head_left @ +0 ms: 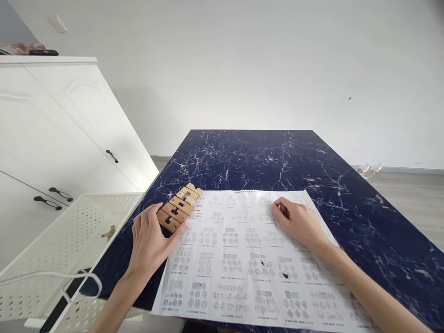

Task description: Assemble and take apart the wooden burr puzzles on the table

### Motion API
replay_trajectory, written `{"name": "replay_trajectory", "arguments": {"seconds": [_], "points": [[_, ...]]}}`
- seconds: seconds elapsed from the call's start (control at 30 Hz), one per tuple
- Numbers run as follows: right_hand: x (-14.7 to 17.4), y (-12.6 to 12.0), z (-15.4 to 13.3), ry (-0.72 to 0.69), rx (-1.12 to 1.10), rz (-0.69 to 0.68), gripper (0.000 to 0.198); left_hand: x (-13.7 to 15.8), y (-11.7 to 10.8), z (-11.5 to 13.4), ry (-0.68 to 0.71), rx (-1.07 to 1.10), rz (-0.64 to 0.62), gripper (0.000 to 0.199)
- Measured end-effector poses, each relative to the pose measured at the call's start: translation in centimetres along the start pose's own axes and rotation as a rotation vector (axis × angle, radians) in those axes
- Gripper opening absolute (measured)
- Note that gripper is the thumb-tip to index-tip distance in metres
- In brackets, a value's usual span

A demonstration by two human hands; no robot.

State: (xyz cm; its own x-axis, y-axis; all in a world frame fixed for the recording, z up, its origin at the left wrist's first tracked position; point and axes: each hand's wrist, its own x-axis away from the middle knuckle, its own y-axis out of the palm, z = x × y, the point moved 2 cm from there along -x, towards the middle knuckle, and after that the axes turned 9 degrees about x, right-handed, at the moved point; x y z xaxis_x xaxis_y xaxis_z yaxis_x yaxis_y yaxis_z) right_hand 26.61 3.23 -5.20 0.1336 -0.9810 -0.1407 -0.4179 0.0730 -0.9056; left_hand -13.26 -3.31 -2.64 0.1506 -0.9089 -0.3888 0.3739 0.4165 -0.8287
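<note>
A row of notched wooden puzzle pieces [175,213], with small dark marks on them, lies side by side at the left edge of a printed sheet [239,236]. My left hand [151,240] is around the near end of that row, thumb on the right and fingers on the left. The sheet carries many small grey line drawings with captions and has a few holes in it. On its upper right part rests my right hand [294,219], fingers curled in loosely, and I see nothing in them.
Under the sheet is a dark blue marbled table [243,157]. Left of it stands a white perforated basket [79,222] with a small wooden piece [108,232] inside and a white cable [41,275] across it. A white cabinet [62,115] stands behind, against the wall.
</note>
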Motion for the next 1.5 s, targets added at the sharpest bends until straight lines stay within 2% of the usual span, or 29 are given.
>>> {"name": "replay_trajectory", "arguments": {"seconds": [0.27, 0.53, 0.7, 0.9, 1.5], "points": [[0.0, 0.2, 0.1, 0.002, -0.015, -0.042, 0.038, -2.2, 0.3, 1.9, 0.094, 0.046, -0.028, 0.075], [-0.1, -0.1, -0.1, -0.006, -0.020, -0.025, 0.035, -6.3, 2.2, 3.8, -0.006, 0.071, -0.125, 0.079], [-0.2, 0.0, 0.0, -0.012, -0.010, 0.012, 0.032, -7.7, 2.9, 4.7, -0.004, 0.016, -0.137, 0.082], [-0.2, 0.1, 0.1, -0.020, -0.006, 0.034, 0.031, -8.4, 3.8, 5.1, 0.004, -0.058, -0.147, 0.077], [-0.2, 0.1, 0.0, -0.020, -0.002, 0.021, 0.032, -8.9, 5.2, 4.0, 0.068, 0.017, -0.133, 0.069]]}}
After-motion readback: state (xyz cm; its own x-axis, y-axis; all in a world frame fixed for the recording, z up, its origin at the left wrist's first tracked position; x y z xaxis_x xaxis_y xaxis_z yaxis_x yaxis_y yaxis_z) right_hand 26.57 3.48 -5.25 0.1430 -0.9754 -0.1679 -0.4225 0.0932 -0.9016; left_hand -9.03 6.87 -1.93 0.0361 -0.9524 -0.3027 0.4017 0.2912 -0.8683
